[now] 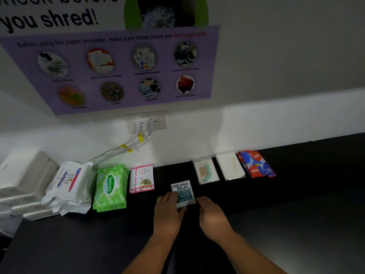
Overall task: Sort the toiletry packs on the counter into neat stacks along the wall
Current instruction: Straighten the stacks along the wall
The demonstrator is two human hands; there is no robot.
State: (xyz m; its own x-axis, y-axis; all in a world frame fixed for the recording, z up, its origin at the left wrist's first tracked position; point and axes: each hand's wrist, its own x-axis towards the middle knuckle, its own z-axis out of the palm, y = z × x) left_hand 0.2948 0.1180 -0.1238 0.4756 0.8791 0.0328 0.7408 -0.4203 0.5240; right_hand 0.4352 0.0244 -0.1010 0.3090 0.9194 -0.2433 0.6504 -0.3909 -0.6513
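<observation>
sachet [182, 191] corner under left hand [167, 212]

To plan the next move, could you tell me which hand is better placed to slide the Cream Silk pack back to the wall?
Left, probably. The left hand grips the Cream Silk pack at its near left corner; the right hand only rests beside its right edge.

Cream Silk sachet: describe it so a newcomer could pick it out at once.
On the black counter below the wall socket, packs line the wall. The Cream Silk sachet lies in front of the gap between the pink Dove sachets and the cotton bud pack. It alone is white over teal with bold black lettering; the left hand holds its near corner, the right hand alongside.
</observation>
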